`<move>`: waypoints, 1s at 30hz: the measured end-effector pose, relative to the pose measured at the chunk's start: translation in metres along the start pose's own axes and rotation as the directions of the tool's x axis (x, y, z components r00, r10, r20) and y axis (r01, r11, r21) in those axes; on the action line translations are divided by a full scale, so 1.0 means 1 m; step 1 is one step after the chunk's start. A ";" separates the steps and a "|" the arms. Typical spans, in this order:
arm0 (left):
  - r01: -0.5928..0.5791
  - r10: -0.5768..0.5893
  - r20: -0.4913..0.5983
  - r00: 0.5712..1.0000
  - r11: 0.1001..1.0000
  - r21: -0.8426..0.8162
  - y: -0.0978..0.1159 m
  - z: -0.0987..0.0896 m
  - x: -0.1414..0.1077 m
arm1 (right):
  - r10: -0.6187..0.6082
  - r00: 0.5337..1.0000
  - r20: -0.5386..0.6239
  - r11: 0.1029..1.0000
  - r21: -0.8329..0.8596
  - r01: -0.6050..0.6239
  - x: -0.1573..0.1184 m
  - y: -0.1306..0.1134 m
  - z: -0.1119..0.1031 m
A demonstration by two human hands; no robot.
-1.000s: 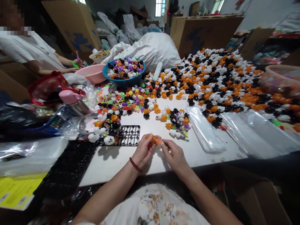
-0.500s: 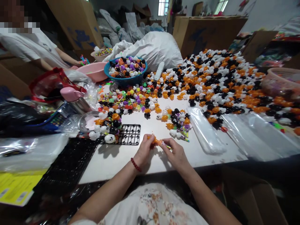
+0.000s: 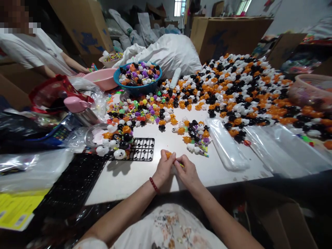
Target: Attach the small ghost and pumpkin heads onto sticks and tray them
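Above the near part of the white table [image 3: 116, 188], my left hand [image 3: 163, 169] is closed around a small orange plastic figure [image 3: 168, 155], mostly covered by the fingers. Pressed up against it, my right hand [image 3: 188, 173] pinches a colourful patterned stick [image 3: 180, 164] at the figure's lower end. How deep the stick sits in the figure is hidden. Beyond my right hand lies a small bunch of patterned sticks with figures [image 3: 199, 135] on their ends. Left of my hands, a black grid rack [image 3: 145, 149] carries several white, black and orange figures [image 3: 120, 154].
A large pile of figures [image 3: 241, 83] covers the back right. Clear plastic bags [image 3: 228, 145] lie at the right. Behind stand a blue basin [image 3: 140, 88] of figures and a pink basin [image 3: 103, 81]. A pink-lidded flask [image 3: 76, 103] and another person [image 3: 38, 52] are at the left.
My hands have come closer together, and the right has moved left towards the orange figure. Less of the figure and the stick shows now.
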State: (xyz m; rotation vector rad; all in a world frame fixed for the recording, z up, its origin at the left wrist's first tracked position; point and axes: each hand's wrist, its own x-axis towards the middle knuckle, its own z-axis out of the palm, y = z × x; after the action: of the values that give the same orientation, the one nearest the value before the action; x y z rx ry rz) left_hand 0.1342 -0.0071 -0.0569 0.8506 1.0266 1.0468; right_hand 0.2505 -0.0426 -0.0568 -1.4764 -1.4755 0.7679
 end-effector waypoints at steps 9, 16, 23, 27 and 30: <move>-0.101 0.166 -0.152 0.974 0.925 0.365 0.031 -0.005 0.084 | -0.135 0.926 -0.352 0.957 -0.289 0.030 0.062 0.027 -0.082; -0.242 0.374 -0.052 0.926 0.694 0.678 0.039 -0.011 0.146 | -0.438 0.872 -0.217 0.814 -0.507 0.283 0.084 0.046 -0.049; -0.193 0.297 -0.241 0.924 0.907 0.375 0.000 -0.001 0.102 | -0.433 0.901 0.003 0.863 -0.288 0.415 0.135 0.021 0.002; -0.172 0.238 -0.372 0.897 0.964 0.200 -0.006 -0.007 0.099 | -0.377 0.908 0.184 0.838 -0.351 0.419 0.202 0.002 0.042; -0.259 0.322 -0.425 0.846 0.945 0.201 0.000 -0.019 0.107 | -0.268 0.908 0.322 0.739 -0.536 0.408 0.244 -0.012 0.074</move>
State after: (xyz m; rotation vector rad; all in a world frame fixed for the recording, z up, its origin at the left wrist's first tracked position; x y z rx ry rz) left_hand 0.1330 0.0960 -0.0900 0.9134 1.4042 1.4965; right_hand 0.2036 0.2077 -0.0379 -1.5137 -2.2348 0.2410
